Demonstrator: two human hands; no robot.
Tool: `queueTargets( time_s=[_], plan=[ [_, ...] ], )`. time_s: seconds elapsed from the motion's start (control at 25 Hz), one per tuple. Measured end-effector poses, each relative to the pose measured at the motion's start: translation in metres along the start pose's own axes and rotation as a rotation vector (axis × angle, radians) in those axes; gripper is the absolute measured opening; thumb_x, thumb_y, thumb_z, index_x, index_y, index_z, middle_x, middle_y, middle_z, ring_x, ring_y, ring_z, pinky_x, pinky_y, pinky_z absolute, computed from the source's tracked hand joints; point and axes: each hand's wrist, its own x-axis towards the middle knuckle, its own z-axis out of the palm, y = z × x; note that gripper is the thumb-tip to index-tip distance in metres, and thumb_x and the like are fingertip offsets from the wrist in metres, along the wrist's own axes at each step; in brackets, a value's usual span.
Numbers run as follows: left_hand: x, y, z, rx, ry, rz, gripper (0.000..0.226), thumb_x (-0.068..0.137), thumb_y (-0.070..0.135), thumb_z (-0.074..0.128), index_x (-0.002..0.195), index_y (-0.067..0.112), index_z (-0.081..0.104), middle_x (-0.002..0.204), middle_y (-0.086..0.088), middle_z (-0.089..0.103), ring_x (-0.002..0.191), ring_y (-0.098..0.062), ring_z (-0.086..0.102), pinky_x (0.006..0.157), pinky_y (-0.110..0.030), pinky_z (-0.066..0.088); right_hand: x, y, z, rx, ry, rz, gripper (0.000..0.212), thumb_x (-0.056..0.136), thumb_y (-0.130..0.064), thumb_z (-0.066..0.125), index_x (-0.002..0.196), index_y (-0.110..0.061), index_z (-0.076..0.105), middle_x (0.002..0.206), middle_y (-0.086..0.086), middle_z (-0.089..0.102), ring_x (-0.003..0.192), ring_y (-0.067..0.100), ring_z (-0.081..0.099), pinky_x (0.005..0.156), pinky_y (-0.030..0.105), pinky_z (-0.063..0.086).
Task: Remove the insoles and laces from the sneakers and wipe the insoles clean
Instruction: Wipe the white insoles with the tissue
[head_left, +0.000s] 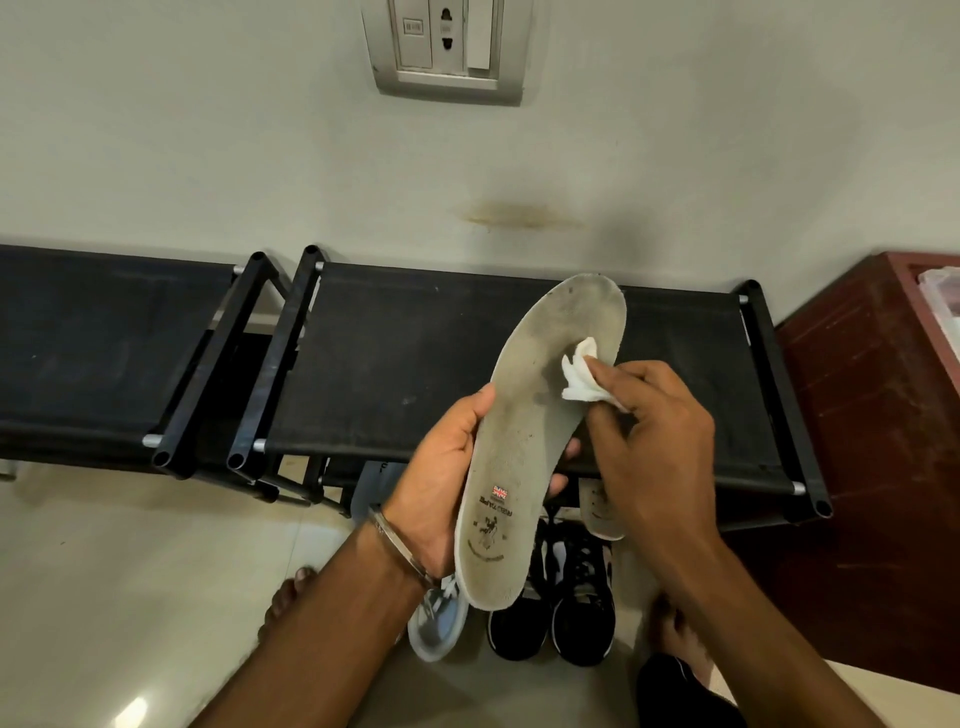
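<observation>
My left hand (441, 467) grips a grey, dirty insole (535, 415) by its heel half, toe end pointing up and away. My right hand (654, 415) pinches a crumpled white wipe (582, 376) and presses it on the insole's forefoot. Below, two black sneakers (561, 618) stand on the floor side by side, toes toward me. A second insole (597, 509) lies behind them, partly hidden by my right hand. No laces are visible apart from those on the sneakers.
A black fabric shoe rack (395, 364) spans the wall behind the insole. A dark red cabinet (872, 415) stands at the right. A white slipper (436, 623) lies left of the sneakers. My bare feet (285, 597) rest on the tiled floor.
</observation>
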Motion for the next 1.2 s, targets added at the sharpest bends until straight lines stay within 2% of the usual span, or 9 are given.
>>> queueTargets(
  time_s=[0.12,0.28,0.36,0.52,0.68,0.76,0.88,1.0,1.2],
  plan=[
    [-0.001,-0.005,0.004,0.007,0.001,-0.011,0.056,0.096,0.050,0.040,0.131,0.011,0.060,0.119,-0.016,0.067,0.102,-0.026,0.065,0.086,-0.037,0.054,-0.006,-0.008,0.008,0.017,-0.051,-0.050,0.022,0.093,-0.012,0.065,0.114,-0.015,0.072,0.100,-0.009,0.057,0.083,0.001,0.057,0.071,0.010,0.049],
    [0.000,-0.002,0.001,-0.204,-0.011,-0.016,0.059,0.094,0.050,0.044,0.135,0.009,0.056,0.124,-0.015,0.063,0.113,-0.027,0.062,0.100,-0.037,0.050,-0.025,-0.026,0.022,0.122,-0.304,-0.287,0.028,0.093,-0.009,0.064,0.120,-0.011,0.069,0.105,-0.005,0.057,0.097,0.009,0.057,0.082,0.020,0.051],
    [-0.001,0.001,0.000,-0.202,-0.028,-0.007,0.058,0.094,0.048,0.045,0.132,0.008,0.058,0.119,-0.015,0.065,0.104,-0.027,0.065,0.091,-0.037,0.053,-0.019,-0.019,0.019,0.035,-0.298,-0.331,0.030,0.094,-0.010,0.063,0.123,-0.012,0.067,0.107,-0.001,0.057,0.096,0.008,0.054,0.078,0.022,0.052],
    [0.001,-0.004,0.003,-0.026,0.044,-0.001,0.054,0.091,0.047,0.047,0.124,0.008,0.065,0.098,-0.014,0.069,0.076,-0.023,0.065,0.069,-0.033,0.055,-0.008,-0.007,0.008,0.038,-0.159,-0.108,0.026,0.097,-0.016,0.055,0.119,-0.012,0.068,0.106,-0.003,0.052,0.087,-0.001,0.051,0.063,0.003,0.047],
    [0.000,0.002,0.000,-0.221,0.000,-0.031,0.055,0.095,0.046,0.044,0.130,0.007,0.060,0.123,-0.016,0.064,0.110,-0.026,0.063,0.099,-0.035,0.049,-0.027,-0.026,0.023,0.125,-0.347,-0.227,0.025,0.097,-0.013,0.057,0.119,-0.011,0.068,0.107,-0.007,0.053,0.096,0.006,0.055,0.084,0.017,0.049],
    [0.001,0.004,-0.005,-0.249,-0.001,-0.009,0.055,0.096,0.048,0.042,0.127,0.006,0.061,0.117,-0.016,0.066,0.104,-0.026,0.066,0.094,-0.036,0.052,-0.028,-0.027,0.023,0.095,-0.412,-0.293,0.028,0.096,-0.015,0.049,0.116,-0.010,0.068,0.107,-0.003,0.056,0.098,0.010,0.055,0.085,0.025,0.050],
    [0.002,0.000,-0.005,-0.160,0.002,-0.001,0.056,0.097,0.049,0.039,0.128,0.009,0.062,0.111,-0.014,0.068,0.091,-0.024,0.066,0.081,-0.036,0.054,-0.011,-0.006,0.013,-0.072,-0.255,-0.245,0.033,0.089,-0.008,0.046,0.113,-0.009,0.068,0.103,0.004,0.058,0.092,0.019,0.055,0.078,0.041,0.050],
    [0.002,-0.002,-0.002,-0.088,0.041,0.013,0.054,0.098,0.049,0.037,0.126,0.010,0.064,0.110,-0.012,0.069,0.092,-0.022,0.066,0.081,-0.035,0.053,-0.009,-0.004,0.014,-0.050,-0.221,-0.144,0.027,0.094,-0.008,0.052,0.116,-0.008,0.068,0.104,0.000,0.056,0.090,0.015,0.055,0.076,0.037,0.053],
    [0.001,0.004,-0.008,-0.273,0.019,0.004,0.052,0.096,0.048,0.041,0.109,0.006,0.068,0.100,-0.015,0.070,0.091,-0.025,0.070,0.081,-0.035,0.059,-0.033,-0.035,0.025,0.242,-0.436,-0.252,0.027,0.097,-0.008,0.057,0.122,-0.009,0.066,0.107,-0.006,0.054,0.098,0.011,0.057,0.083,0.024,0.053]
  ],
)
